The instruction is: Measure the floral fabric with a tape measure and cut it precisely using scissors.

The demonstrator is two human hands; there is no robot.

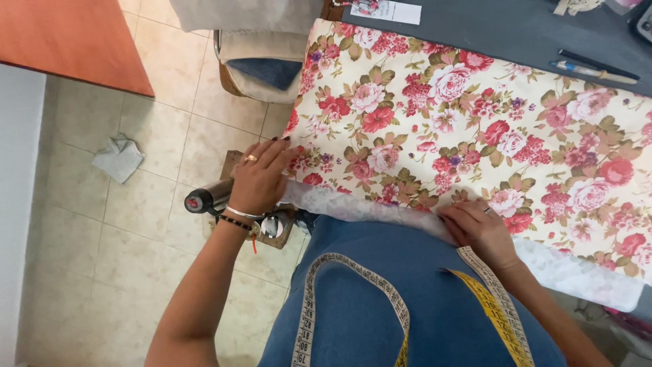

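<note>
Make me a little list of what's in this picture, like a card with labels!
Left hand: flat on the corner of the flowered cloth, wearing a ring and bracelets
Right hand: pressing the folded near edge of the cloth
Cloth: cream with red and pink roses, spread over a dark table
Tape measure: draped round the person's neck
Pens: on the table's far side
Floor: pale tiles, a crumpled rag

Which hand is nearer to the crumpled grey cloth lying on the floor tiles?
The left. The left hand presses the floral fabric at the table's left corner, just right of the grey cloth. The right hand rests farther right on the folded edge.
</note>
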